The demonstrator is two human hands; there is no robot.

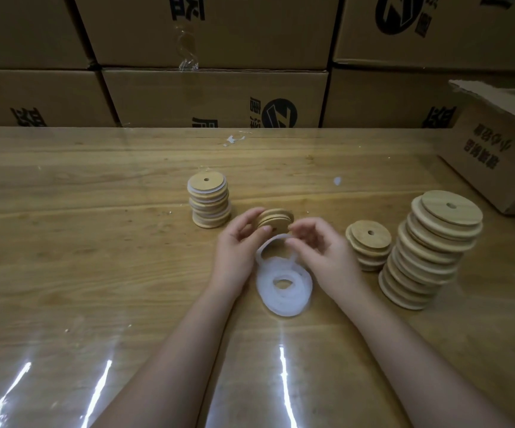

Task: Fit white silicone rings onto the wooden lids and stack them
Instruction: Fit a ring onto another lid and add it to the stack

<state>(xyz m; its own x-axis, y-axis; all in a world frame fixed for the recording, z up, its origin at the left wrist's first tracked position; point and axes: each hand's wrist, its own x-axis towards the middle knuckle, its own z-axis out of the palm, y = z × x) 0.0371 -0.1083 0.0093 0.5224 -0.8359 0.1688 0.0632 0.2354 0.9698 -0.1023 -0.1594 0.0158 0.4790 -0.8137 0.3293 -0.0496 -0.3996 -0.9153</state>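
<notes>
Wooden lid (276, 219): tilted above the desk (95, 242), gripped by left hand (237, 242). White silicone ring (265, 244): pinched by right hand (321, 251), just under the lid. Ring pile (284, 299): on the desk, between the wrists.

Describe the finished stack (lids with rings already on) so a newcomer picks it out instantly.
On the wooden table before the wall of cardboard boxes, look just beyond the left hand. A short finished stack of lids stands there. Unlike the low bare stack and the tall bare stack on the right, it shows white ring edges between its lids.
</notes>
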